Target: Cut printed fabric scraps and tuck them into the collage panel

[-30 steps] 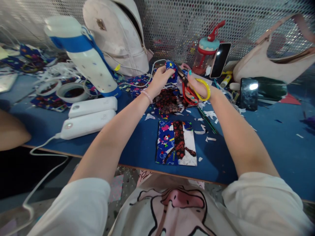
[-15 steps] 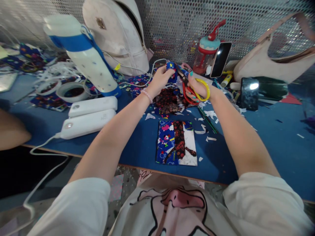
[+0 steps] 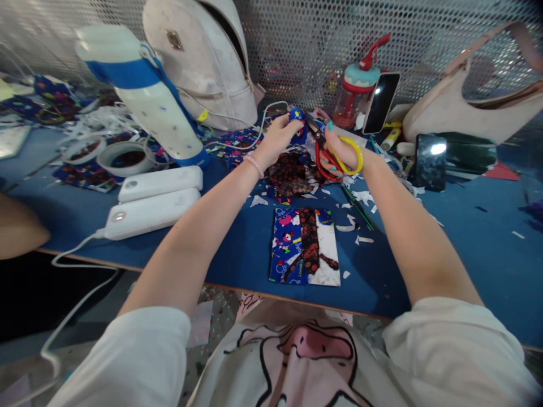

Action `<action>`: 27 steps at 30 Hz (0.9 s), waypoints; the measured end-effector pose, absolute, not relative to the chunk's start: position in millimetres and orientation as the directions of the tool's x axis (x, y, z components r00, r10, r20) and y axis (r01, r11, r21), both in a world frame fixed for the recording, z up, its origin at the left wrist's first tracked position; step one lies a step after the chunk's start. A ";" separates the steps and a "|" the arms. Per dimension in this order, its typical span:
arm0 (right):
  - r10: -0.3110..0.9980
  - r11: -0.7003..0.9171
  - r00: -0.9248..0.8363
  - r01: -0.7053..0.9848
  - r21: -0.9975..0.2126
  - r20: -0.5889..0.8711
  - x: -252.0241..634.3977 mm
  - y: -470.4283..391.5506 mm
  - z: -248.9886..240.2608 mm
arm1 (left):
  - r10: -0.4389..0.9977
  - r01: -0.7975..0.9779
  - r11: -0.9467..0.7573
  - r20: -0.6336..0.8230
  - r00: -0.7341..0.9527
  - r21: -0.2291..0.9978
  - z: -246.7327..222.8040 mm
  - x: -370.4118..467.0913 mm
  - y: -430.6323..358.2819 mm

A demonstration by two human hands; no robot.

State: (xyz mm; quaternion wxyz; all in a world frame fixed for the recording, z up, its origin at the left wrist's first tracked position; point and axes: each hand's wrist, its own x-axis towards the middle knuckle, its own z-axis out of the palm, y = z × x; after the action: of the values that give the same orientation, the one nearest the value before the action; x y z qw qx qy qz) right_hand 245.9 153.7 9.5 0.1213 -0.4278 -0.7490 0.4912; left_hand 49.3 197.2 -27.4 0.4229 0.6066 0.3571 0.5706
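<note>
Reaching forward, left hand (image 3: 278,135) pinched on blue fabric (image 3: 297,115), right hand (image 3: 341,152) curled round scissors (image 3: 318,136).

Cloth piece (image 3: 298,117), metal scissor blades (image 3: 314,131), smooth plastic handles (image 3: 360,156), matt tabletop (image 3: 241,254), paper scraps (image 3: 363,240)

Tips of the scissors (image 3: 319,137) too small to tell beside the blue fabric (image 3: 298,116) — backpack (image 3: 206,68) cut off above

Blue table (image 3: 479,249), thin brown edge (image 3: 254,293), running wide across view. Perforated screen (image 3: 297,34) upright behind it, grey, round holes; blurred coloured spots showing through. Bright glints at upper right, paler sheen upper left. Grey floor (image 3: 223,311) below edge, flecked white. Black area (image 3: 25,294) lower left, details unclear.
</note>
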 end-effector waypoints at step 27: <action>0.724 0.109 -0.646 0.455 -0.884 -0.243 246.9 141.3 20.8 | 0.911 -0.004 -0.395 0.392 0.128 0.919 -25.5 52.8 197.4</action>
State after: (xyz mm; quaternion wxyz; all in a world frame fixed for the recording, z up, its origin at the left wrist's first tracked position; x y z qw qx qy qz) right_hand 246.9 141.3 20.8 0.1260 -0.4016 -0.7338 0.5333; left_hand 52.8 197.4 -25.5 0.4140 0.6265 0.3621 0.5522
